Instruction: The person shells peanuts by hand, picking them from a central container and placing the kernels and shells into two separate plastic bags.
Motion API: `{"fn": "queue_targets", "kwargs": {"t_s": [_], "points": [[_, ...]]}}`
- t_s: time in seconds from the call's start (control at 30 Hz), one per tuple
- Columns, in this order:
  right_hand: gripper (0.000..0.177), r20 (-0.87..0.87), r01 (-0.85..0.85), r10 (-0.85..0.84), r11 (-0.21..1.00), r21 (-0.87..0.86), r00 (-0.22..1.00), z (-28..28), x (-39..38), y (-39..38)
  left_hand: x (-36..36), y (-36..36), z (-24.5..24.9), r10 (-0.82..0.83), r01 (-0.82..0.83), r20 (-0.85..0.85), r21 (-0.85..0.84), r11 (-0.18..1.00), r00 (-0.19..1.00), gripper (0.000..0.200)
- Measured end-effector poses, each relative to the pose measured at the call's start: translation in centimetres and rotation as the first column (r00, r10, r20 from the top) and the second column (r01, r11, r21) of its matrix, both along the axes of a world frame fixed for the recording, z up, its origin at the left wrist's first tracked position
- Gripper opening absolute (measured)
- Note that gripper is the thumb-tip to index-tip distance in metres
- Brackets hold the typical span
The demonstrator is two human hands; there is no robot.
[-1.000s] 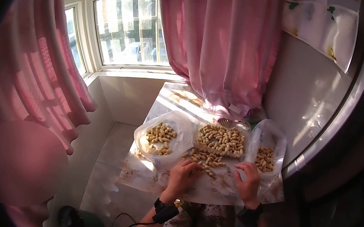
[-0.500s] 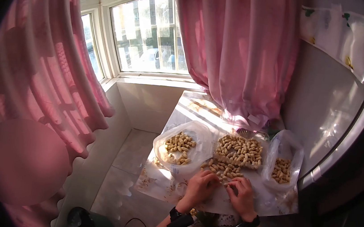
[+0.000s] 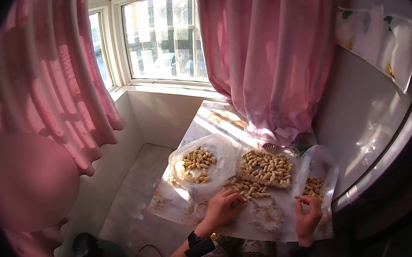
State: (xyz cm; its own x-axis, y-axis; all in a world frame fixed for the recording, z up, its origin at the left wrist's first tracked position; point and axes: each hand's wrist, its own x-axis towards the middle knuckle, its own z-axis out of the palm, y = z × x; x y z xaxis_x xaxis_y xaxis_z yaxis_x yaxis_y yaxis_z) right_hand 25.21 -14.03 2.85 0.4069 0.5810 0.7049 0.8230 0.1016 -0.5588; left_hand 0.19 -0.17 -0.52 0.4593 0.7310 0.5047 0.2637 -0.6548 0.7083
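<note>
Unshelled peanuts lie in a loose pile (image 3: pixel 252 188) on the table. My left hand (image 3: pixel 223 209) rests at the pile's near edge with its fingers curled together, and what they hold, if anything, is hidden. Further right, my right hand (image 3: pixel 309 217) is at the near rim of a clear plastic bag (image 3: pixel 332 169), thumb and fingers pinched. Anything between those fingertips is too small to name. Peanuts (image 3: pixel 314 187) lie inside this bag, just beyond the fingers. Behind the loose pile, a clear plastic tray (image 3: pixel 261 182) is filled with peanuts.
A second plastic bag (image 3: pixel 225 157), its mouth spread wide, holds peanuts on the left. All of this stands on a patterned tablecloth (image 3: pixel 267 216). A pink curtain (image 3: pixel 269 59) hangs down to the table's back, and a grey panel (image 3: pixel 364 121) rises at the right.
My right hand has moved right, from beside my left hand at the loose peanuts to the right bag. My left hand stays by the pile. The whole view has shifted slightly.
</note>
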Motion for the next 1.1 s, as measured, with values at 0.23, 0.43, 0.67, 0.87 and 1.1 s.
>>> {"fn": "queue_targets", "kwargs": {"t_s": [0.23,0.43,0.67,0.87,1.1], "points": [[0.016,0.001,0.147,-0.147,0.989,-0.007,0.989,0.4,3.9,-0.8,-0.1,0.2,-0.2,-0.009,0.009,-0.001,-0.007,1.0,1.0,0.014],[0.015,0.024,0.151,-0.15,0.988,-0.03,0.988,0.1,4.1,-0.7,-0.1,0.1,0.0,-0.006,0.006,-0.004,-0.015,1.0,1.0,0.013],[0.017,0.074,0.179,-0.176,0.984,-0.026,0.982,-0.2,3.5,-0.1,0.0,0.1,0.1,0.012,-0.012,0.002,0.069,0.998,1.0,0.011],[0.017,0.018,-0.229,0.235,0.959,-0.168,0.972,0.5,-3.5,2.1,-0.1,0.1,0.3,-0.008,0.008,-0.01,-0.027,1.0,1.0,0.009],[0.024,0.043,-0.35,0.375,0.895,-0.278,0.926,-2.1,-7.3,5.9,-0.2,0.4,-0.2,0.016,-0.014,-0.021,0.059,0.998,1.0,0.011]]}}
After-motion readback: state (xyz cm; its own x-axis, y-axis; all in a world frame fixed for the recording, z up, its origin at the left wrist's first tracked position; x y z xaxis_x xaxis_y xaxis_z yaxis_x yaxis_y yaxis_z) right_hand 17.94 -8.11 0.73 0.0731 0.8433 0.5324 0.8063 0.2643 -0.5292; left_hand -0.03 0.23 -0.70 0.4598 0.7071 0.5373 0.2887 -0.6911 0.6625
